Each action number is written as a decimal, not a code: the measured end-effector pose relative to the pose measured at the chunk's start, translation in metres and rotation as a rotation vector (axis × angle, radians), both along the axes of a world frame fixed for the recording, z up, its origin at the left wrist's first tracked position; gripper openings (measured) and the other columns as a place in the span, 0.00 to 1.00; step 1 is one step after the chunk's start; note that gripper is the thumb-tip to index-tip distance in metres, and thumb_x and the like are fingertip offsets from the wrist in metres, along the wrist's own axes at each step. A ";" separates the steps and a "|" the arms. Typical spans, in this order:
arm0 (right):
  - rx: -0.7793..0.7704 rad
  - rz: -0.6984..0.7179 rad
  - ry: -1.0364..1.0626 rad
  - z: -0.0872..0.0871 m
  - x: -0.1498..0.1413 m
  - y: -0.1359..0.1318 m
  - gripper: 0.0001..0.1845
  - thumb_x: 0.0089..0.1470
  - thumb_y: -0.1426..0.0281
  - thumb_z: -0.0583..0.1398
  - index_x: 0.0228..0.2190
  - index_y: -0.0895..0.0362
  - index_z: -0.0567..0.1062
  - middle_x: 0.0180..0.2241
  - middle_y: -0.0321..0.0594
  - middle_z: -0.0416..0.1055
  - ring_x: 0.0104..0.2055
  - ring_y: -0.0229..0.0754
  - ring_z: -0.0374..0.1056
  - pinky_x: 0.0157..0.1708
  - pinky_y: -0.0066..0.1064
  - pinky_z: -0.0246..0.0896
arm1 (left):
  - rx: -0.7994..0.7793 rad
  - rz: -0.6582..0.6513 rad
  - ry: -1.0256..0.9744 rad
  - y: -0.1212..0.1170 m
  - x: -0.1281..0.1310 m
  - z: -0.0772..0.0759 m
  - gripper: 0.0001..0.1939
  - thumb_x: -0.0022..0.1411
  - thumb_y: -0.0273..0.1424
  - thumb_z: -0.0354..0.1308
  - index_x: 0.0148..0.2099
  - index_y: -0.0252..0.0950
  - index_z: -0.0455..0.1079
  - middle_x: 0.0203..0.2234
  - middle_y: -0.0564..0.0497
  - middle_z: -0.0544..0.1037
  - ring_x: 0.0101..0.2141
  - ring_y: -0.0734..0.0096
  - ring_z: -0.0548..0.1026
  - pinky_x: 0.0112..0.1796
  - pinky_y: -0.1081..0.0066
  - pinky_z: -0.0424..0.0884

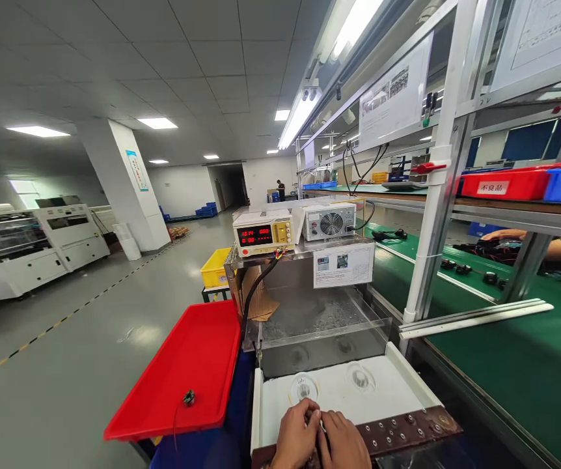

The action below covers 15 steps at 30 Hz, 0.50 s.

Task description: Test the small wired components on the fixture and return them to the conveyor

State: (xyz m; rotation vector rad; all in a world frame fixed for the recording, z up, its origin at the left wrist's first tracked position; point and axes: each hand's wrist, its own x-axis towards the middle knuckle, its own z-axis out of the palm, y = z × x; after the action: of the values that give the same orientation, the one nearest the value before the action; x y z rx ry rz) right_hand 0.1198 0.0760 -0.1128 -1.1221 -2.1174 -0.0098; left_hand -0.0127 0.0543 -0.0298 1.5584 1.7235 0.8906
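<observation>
My left hand (296, 435) and my right hand (343, 440) meet at the front edge of a white work tray (329, 417). Both are closed, fingertips pinched close together; whatever lies between them is too small and covered to make out. Beneath and beside them runs a brown strip with metal studs (402, 427). Just beyond my left fingertips is a round, clear-and-white disc fixture (304, 388) with handwriting on it. A similar round fixture (360, 376) sits to its right. Behind the tray, a transparent cover (319, 335) slants across.
A red tray (187, 352) at left holds a small wired component (189, 397). A power supply (263, 233) with lit red digits stands beside a fan-backed unit (330, 223). At right, a green conveyor (505, 365) runs past a metal post (437, 228); a co-worker's hand (505, 234) rests over cables.
</observation>
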 end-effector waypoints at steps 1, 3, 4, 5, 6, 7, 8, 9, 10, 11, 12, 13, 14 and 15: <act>0.006 0.002 0.002 0.005 0.001 -0.001 0.08 0.59 0.75 0.53 0.38 0.53 0.69 0.34 0.38 0.72 0.36 0.45 0.68 0.38 0.35 0.54 | 0.003 -0.001 0.005 0.000 0.000 0.000 0.14 0.62 0.37 0.49 0.40 0.37 0.74 0.36 0.49 0.82 0.38 0.63 0.78 0.42 0.68 0.67; 0.002 0.014 -0.005 0.012 0.003 -0.003 0.07 0.59 0.74 0.53 0.38 0.53 0.70 0.33 0.37 0.72 0.36 0.44 0.68 0.37 0.34 0.53 | 0.008 0.005 0.011 0.000 0.001 0.000 0.14 0.63 0.37 0.49 0.41 0.37 0.74 0.35 0.49 0.82 0.38 0.64 0.77 0.42 0.68 0.68; -0.004 0.020 -0.009 0.014 0.003 -0.004 0.07 0.60 0.74 0.53 0.38 0.53 0.70 0.33 0.37 0.72 0.36 0.43 0.68 0.36 0.33 0.53 | 0.011 0.006 0.012 0.000 0.001 -0.001 0.14 0.63 0.38 0.49 0.41 0.37 0.74 0.35 0.49 0.82 0.38 0.64 0.77 0.42 0.68 0.68; -0.009 0.019 -0.010 0.016 0.004 -0.005 0.08 0.60 0.74 0.53 0.38 0.53 0.70 0.33 0.37 0.72 0.35 0.43 0.68 0.36 0.33 0.53 | 0.013 0.006 0.014 0.000 0.001 -0.001 0.15 0.63 0.38 0.49 0.40 0.38 0.74 0.35 0.49 0.82 0.38 0.64 0.77 0.42 0.68 0.68; -0.011 0.011 -0.007 0.016 0.004 -0.005 0.08 0.59 0.74 0.53 0.39 0.53 0.71 0.33 0.37 0.72 0.36 0.43 0.68 0.37 0.33 0.53 | 0.014 0.003 0.018 0.001 0.001 -0.002 0.15 0.63 0.39 0.49 0.40 0.38 0.74 0.35 0.49 0.82 0.38 0.64 0.77 0.42 0.68 0.68; -0.012 -0.003 -0.003 0.016 0.003 -0.005 0.09 0.59 0.74 0.53 0.39 0.53 0.71 0.34 0.38 0.73 0.36 0.44 0.68 0.37 0.34 0.54 | 0.014 -0.003 0.025 0.001 0.001 -0.002 0.15 0.64 0.40 0.48 0.40 0.38 0.73 0.35 0.49 0.82 0.38 0.64 0.77 0.43 0.68 0.68; -0.009 -0.017 0.001 0.014 0.002 -0.005 0.10 0.58 0.75 0.53 0.40 0.53 0.71 0.35 0.38 0.73 0.36 0.44 0.68 0.38 0.34 0.55 | 0.017 -0.010 0.035 0.001 0.001 -0.003 0.16 0.64 0.40 0.48 0.41 0.38 0.73 0.36 0.50 0.82 0.38 0.64 0.77 0.43 0.68 0.68; -0.006 -0.032 0.004 0.011 0.001 -0.004 0.11 0.56 0.75 0.53 0.40 0.53 0.71 0.35 0.39 0.73 0.37 0.45 0.69 0.39 0.34 0.55 | 0.022 -0.019 0.046 0.002 0.001 -0.004 0.16 0.64 0.40 0.47 0.41 0.38 0.73 0.36 0.49 0.81 0.39 0.64 0.77 0.44 0.67 0.68; -0.007 -0.044 0.002 0.007 0.000 -0.003 0.12 0.55 0.76 0.54 0.39 0.54 0.72 0.35 0.39 0.74 0.37 0.45 0.69 0.39 0.34 0.56 | 0.032 -0.026 0.062 0.003 0.001 -0.006 0.16 0.65 0.40 0.47 0.41 0.38 0.73 0.37 0.49 0.81 0.40 0.64 0.77 0.45 0.67 0.69; -0.010 -0.051 -0.005 0.003 -0.002 -0.001 0.13 0.53 0.77 0.54 0.39 0.53 0.72 0.35 0.39 0.74 0.36 0.45 0.69 0.38 0.34 0.57 | 0.048 -0.030 0.083 0.004 0.001 -0.009 0.17 0.65 0.40 0.46 0.41 0.38 0.73 0.37 0.49 0.81 0.40 0.64 0.77 0.46 0.66 0.69; -0.013 -0.052 -0.016 -0.002 -0.002 0.001 0.13 0.52 0.78 0.54 0.38 0.53 0.72 0.34 0.39 0.74 0.36 0.45 0.69 0.38 0.34 0.57 | 0.071 -0.034 0.108 0.005 0.000 -0.013 0.17 0.65 0.41 0.46 0.42 0.38 0.72 0.38 0.48 0.80 0.40 0.64 0.77 0.46 0.66 0.70; -0.016 -0.052 -0.027 -0.007 -0.003 0.003 0.14 0.51 0.79 0.54 0.37 0.53 0.73 0.34 0.39 0.74 0.36 0.45 0.70 0.37 0.34 0.58 | 0.106 -0.041 0.134 0.007 -0.001 -0.019 0.18 0.65 0.42 0.45 0.42 0.38 0.72 0.39 0.47 0.79 0.40 0.63 0.77 0.45 0.65 0.71; -0.015 -0.053 -0.035 -0.012 -0.004 0.006 0.15 0.50 0.80 0.54 0.37 0.53 0.73 0.34 0.38 0.75 0.36 0.45 0.70 0.37 0.33 0.59 | 0.151 -0.057 0.157 0.009 -0.002 -0.026 0.19 0.65 0.44 0.45 0.43 0.38 0.72 0.39 0.46 0.79 0.41 0.63 0.77 0.45 0.65 0.72; -0.010 -0.059 -0.039 -0.016 -0.005 0.009 0.17 0.49 0.81 0.53 0.37 0.53 0.74 0.34 0.38 0.75 0.35 0.45 0.71 0.36 0.33 0.60 | 0.204 -0.080 0.181 0.012 -0.003 -0.035 0.21 0.66 0.46 0.44 0.44 0.38 0.73 0.41 0.45 0.78 0.42 0.62 0.77 0.45 0.65 0.73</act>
State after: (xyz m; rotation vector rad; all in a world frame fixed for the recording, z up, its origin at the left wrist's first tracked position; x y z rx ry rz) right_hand 0.1150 0.0853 -0.1288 -1.1991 -2.1201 -0.0492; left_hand -0.0158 0.0660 -0.0643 1.8796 1.7228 0.9338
